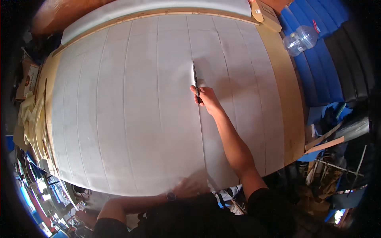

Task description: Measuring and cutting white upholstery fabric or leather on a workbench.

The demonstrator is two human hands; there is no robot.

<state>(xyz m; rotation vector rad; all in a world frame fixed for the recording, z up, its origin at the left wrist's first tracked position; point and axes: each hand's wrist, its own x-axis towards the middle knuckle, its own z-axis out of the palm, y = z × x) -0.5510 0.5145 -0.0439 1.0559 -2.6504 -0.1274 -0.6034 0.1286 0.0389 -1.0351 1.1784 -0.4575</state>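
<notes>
A wide grey sheet [147, 107] with long lines running from far to near covers the table. My right hand [207, 97] is closed round the handles of dark scissors [195, 73], right of the sheet's middle. The blades point away from me, along one of the lines, and the sheet lifts slightly at their tip. From the blades back toward me a dark slit follows this line. At the sheet's near edge, close to my body, is my left hand [192, 185], smeared and dim, with a watch [171, 196] on its wrist. Its fingers cannot be made out.
A roll of the grey material [158, 10] lies along the far edge behind a long wooden strip [166, 11]. At right, a clear plastic jug [300, 40] rests on blue padded material [323, 71]. Yellowish cloth [31, 123] hangs at left; wood strips [325, 144] jut out at lower right.
</notes>
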